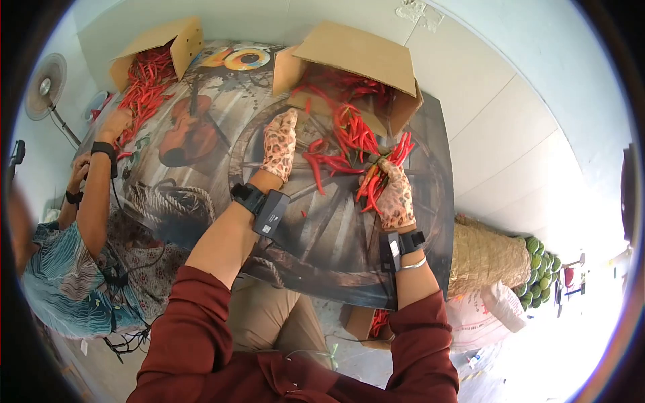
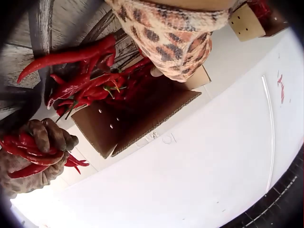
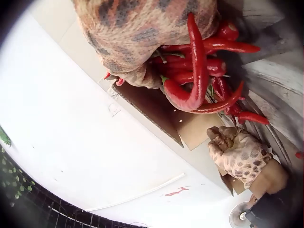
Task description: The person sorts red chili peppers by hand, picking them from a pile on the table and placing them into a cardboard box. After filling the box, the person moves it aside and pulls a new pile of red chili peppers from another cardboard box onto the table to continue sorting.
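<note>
My gloved right hand [image 1: 395, 198] grips a bunch of red chilies [image 1: 371, 187] over the table's right part; in the right wrist view several curved chilies [image 3: 198, 66] stick out of the glove. Its fingers curl round the bunch in the left wrist view. My left hand [image 1: 279, 144], in a spotted glove, is left of the loose chilies, near the large box's opening. In the right wrist view the left hand [image 3: 242, 154] shows its palm, fingers loosely bent, nothing held. A chili pile [image 1: 354, 131] spills from the large cardboard box [image 1: 356, 54] between the hands.
At the left a person's hand [image 1: 117, 124] reaches to chilies [image 1: 144, 87] spilling from a smaller box [image 1: 185, 50]. A fan [image 1: 46, 86] stands far left. Right of the table are a wrapped roll [image 1: 490, 258], a white sack [image 1: 470, 316] and watermelons [image 1: 539, 272].
</note>
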Available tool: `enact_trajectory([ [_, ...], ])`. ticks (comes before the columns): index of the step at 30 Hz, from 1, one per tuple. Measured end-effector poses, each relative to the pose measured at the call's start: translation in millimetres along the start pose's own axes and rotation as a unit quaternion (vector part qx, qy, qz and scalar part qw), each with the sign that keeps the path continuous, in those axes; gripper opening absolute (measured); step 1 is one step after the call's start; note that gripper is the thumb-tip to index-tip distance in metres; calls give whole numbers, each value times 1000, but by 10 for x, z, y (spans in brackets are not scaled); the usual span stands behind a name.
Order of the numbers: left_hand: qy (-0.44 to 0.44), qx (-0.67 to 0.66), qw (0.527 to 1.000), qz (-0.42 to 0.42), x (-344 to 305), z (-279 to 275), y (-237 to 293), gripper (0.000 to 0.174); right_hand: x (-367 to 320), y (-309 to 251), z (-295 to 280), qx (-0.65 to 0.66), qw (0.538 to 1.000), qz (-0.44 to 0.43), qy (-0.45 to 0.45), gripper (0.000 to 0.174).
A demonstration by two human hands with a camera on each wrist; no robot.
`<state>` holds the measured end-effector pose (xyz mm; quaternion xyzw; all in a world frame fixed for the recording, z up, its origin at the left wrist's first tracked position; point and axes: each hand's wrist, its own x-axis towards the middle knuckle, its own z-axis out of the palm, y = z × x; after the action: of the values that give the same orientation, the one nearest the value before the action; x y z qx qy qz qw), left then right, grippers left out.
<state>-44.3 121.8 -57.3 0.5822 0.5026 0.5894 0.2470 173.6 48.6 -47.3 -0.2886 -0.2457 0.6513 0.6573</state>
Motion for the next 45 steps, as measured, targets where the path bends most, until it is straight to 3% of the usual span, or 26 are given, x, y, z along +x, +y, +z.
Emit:
enact_trajectory([
  [2, 7, -8, 1000, -18, 33, 16, -117, 29, 11, 0, -17, -9, 999, -7, 39, 19],
  [3, -21, 141, 987, 73, 65, -6, -244, 31, 19, 0, -57, -5, 999, 17, 40, 15],
  [4, -10, 66, 997, 36, 70, 16, -240, 29, 7, -6, -39, -6, 999, 15, 32, 15],
  [7, 12, 171, 975, 141, 44, 4, -328, 28, -60, 17, -19, -14, 998, -18, 53, 14],
  [8, 19, 96, 991, 87, 73, 50, -365, 27, -70, 27, -35, -17, 999, -18, 46, 14],
  [12, -3, 148, 983, 107, 103, 23, -323, 25, -172, -8, -149, -49, 995, 10, 84, 17],
  [16, 2, 183, 974, 130, 111, 60, -364, 21, -540, -47, -217, -9, 999, 0, 44, 27],
  [17, 11, 65, 993, 93, 121, 78, -353, 22, -681, -97, -134, 5, 998, -4, 57, 28],
  [20, -39, 55, 997, 40, 98, -2, -202, 24, -1093, -195, -226, 1, 997, -14, 75, 30],
  [21, -35, -32, 999, -6, 78, 6, -166, 26, -1285, -254, -246, -3, 996, -11, 87, 30],
  [22, -37, 47, 997, 50, 100, -2, -202, 28, -1461, -312, -228, -7, 995, -10, 97, 31],
  [23, -36, -4, 999, 29, 100, 13, -173, 27, -1639, -358, -178, 45, 998, -15, 44, 31],
  [24, -36, -55, 998, 6, 85, 23, -161, 27, -1775, -363, -250, 48, 997, -19, 61, 31],
  [26, -34, 152, 979, 130, 122, 13, -325, 29, -2145, -431, -451, 63, 993, -85, 57, 31],
  [27, -38, 182, 971, 149, 100, -35, -312, 31, -2322, -467, -581, 64, 992, -104, 33, 33],
  [28, -48, 205, 963, 169, 86, -65, -292, 33, -2524, -473, -624, 64, 988, -124, 74, 33],
  [29, 8, 143, 972, 187, 34, -9, -395, 37, -2747, -476, -656, 75, 979, -147, 116, 34],
  [30, -79, 148, 986, 24, 96, -48, -291, 39, -2944, -506, -699, 85, 970, -171, 152, 35],
  [32, -72, 144, 977, 141, 128, -61, -373, 33, -3313, -474, -996, 57, 963, -204, 166, 37],
  [34, -49, 320, 912, 252, 264, -59, -722, 36, -3550, -423, -1143, -27, 920, -247, 303, 36],
  [35, -59, 321, 910, 254, 324, -78, -882, 36, -3624, -393, -1172, -64, 890, -256, 372, 34],
  [37, -79, 337, 924, 165, 432, -76, -1076, 43, -3763, -318, -1486, -97, 875, -247, 405, 33],
  [40, -77, 350, 912, 198, 180, -121, -549, 44, -3882, -108, -2078, -133, 858, -233, 439, 31],
  [42, -87, 329, 924, 174, 181, -110, -537, 45, -3807, 50, -2267, -218, 806, -184, 519, 19],
  [44, -98, 176, 978, 57, 222, -99, -565, 46, -3725, 162, -2505, -243, 793, -177, 531, 19],
  [45, -99, 178, 977, 59, 214, -103, -563, 46, -3696, 216, -2639, -339, 755, -163, 537, 21],
])
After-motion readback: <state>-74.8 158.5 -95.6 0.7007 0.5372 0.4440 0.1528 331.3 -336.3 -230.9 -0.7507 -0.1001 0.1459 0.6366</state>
